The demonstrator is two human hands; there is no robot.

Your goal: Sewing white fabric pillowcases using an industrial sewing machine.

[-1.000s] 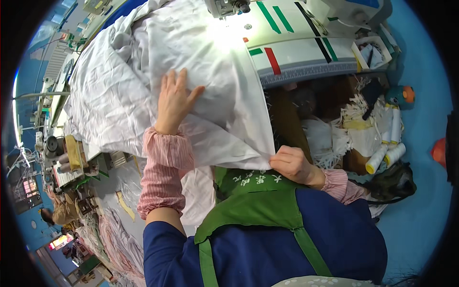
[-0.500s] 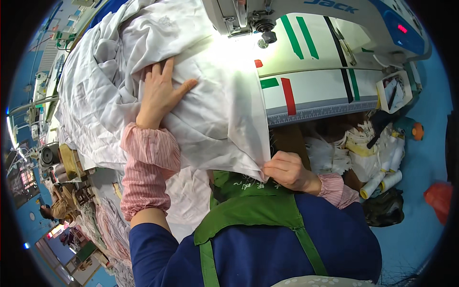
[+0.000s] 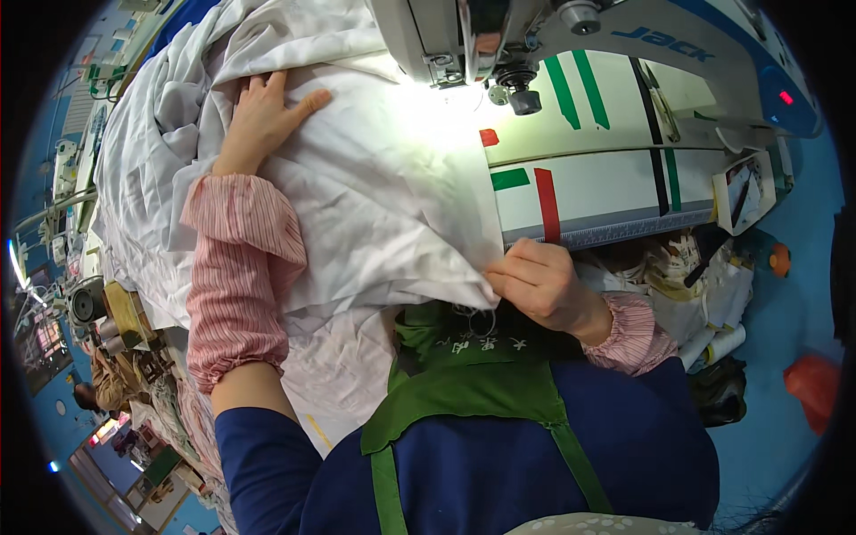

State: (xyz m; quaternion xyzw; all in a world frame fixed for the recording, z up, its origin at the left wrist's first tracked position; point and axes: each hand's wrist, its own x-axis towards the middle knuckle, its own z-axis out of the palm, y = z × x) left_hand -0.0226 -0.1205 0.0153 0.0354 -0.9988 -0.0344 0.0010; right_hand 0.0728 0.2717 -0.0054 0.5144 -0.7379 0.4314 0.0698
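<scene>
A large piece of white fabric covers the left of the sewing table and hangs over its front edge. My left hand lies flat on it with fingers spread, beside a bunched heap of folds. At the fabric's near right corner, my right hand pinches the edge between thumb and fingers. Loose threads dangle below that corner. The sewing machine's head stands over the fabric's far right edge, where a bright lamp washes out the needle area.
Coloured tape strips and a ruler strip mark the table on the right. Tweezers lie under the machine arm. A small white tray sits at the table's right end, with thread cones and scraps below.
My left hand has slid away and to the left, smoothing the fabric flatter. My right hand has moved slightly up and right, still pinching the corner. The view has shifted a little.
</scene>
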